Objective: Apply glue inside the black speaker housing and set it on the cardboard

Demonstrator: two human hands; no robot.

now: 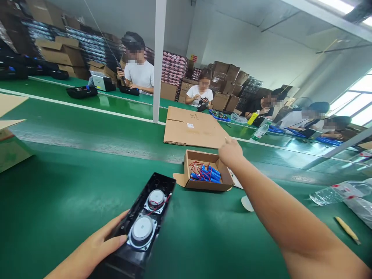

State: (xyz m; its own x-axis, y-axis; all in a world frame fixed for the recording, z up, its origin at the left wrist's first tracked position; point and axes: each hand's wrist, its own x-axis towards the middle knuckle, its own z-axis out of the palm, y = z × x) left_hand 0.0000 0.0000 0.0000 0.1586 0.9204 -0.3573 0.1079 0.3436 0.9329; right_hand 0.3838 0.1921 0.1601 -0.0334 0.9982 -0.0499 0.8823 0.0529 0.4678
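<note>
My left hand point(100, 240) grips the near left side of a long black speaker housing point(145, 221) lying on the green table, with two round speaker drivers facing up and a thin red wire across one. My right hand point(230, 152) is stretched out over the far right corner of a small open cardboard box point(205, 183). The box holds several blue cylindrical batteries with red wires point(207, 173). The fingers are curled and seen from behind, so I cannot tell whether they hold anything.
A flattened cardboard box point(193, 128) lies beyond the small box. A clear plastic bottle point(340, 192) and a yellow stick point(347, 229) lie at the right. A white post point(158, 58) rises mid-table. Several people work at the far side, with stacked cartons behind them.
</note>
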